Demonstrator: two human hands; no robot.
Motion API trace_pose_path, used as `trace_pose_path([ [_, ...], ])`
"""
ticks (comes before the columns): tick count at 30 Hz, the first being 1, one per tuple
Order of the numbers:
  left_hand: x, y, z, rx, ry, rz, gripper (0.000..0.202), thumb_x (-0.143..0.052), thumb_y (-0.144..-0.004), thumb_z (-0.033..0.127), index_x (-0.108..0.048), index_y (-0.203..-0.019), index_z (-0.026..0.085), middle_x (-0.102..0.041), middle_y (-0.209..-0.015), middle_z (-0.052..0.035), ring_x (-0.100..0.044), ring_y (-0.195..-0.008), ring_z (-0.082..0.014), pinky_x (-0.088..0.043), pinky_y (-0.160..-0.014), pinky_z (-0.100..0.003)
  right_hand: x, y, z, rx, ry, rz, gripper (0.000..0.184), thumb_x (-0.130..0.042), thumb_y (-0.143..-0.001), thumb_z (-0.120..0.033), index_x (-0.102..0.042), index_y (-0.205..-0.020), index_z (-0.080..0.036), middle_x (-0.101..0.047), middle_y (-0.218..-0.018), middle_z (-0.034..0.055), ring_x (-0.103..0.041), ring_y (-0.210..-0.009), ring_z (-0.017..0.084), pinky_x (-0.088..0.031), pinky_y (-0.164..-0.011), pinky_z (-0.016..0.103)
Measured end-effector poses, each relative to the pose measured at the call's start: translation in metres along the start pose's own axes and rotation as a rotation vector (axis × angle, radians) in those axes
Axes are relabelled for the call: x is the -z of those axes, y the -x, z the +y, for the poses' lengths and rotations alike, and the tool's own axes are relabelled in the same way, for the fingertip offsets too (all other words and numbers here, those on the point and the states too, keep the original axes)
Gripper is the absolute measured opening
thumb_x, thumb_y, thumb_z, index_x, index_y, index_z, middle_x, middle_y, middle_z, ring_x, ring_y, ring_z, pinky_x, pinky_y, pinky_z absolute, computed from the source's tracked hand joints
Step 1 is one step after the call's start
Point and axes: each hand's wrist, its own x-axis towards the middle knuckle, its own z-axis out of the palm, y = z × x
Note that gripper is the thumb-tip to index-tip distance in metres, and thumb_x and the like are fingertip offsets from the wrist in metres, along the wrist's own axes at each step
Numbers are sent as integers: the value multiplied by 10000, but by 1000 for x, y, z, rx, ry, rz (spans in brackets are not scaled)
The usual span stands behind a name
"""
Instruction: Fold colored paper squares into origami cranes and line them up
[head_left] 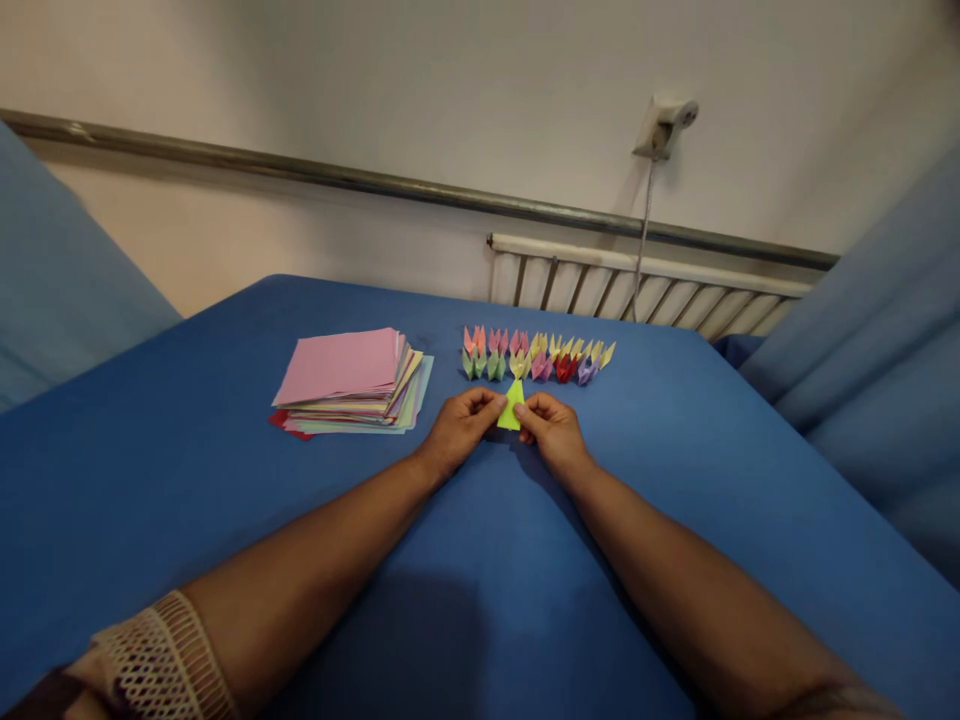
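Observation:
Between my two hands is a small piece of bright yellow-green folded paper [511, 404], narrow at the top and wider at the bottom. My left hand [466, 425] pinches its left edge between thumb and fingers. On the opposite edge, my right hand [553, 428] grips it the same way. Just beyond the paper stand two rows of small origami figures [541, 366] with pointed tips, in orange, pink, green, yellow, red and purple. They look like folded cranes. The lower fingers of both hands are partly hidden.
A thick, uneven stack of coloured paper [341, 368], pink on top, lies left of my hands on the blue table [187, 460]. Behind the table are a radiator [600, 275], a metal rail [360, 178] and a wall socket with a cord [660, 128]. Blue curtains [885, 350] hang at both sides.

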Motion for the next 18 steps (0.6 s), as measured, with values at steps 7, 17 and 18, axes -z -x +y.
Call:
trace_pose_path([
  [7, -1, 0, 0, 79, 107, 27, 289, -742, -656, 386, -581, -685, 149, -559, -599, 33, -487, -534, -82, -398, -531, -218, 1, 0, 3, 10, 31, -26, 401, -595, -772, -571, -541, -632, -199, -522, -451, -48, -448, -412, 88, -357, -451, 223],
  [17, 1, -1, 2, 111, 204, 47, 324, -771, -643, 371, -595, -800, 149, -584, -633, 37, -531, -553, -82, -417, -546, -212, -7, 1, 2, -10, -12, 15, 367, -716, -651, -517, -547, -662, -191, -577, -523, -37, -488, -408, 81, -376, -416, 209],
  [18, 1, -1, 3, 115, 205, 23, 339, -776, -638, 373, -599, -821, 149, -598, -656, 30, -543, -568, -86, -420, -549, -211, -7, 1, 1, 0, -9, 39, 364, -716, -651, -512, -543, -652, -192, -573, -520, -38, -482, -406, 79, -374, -413, 209],
])
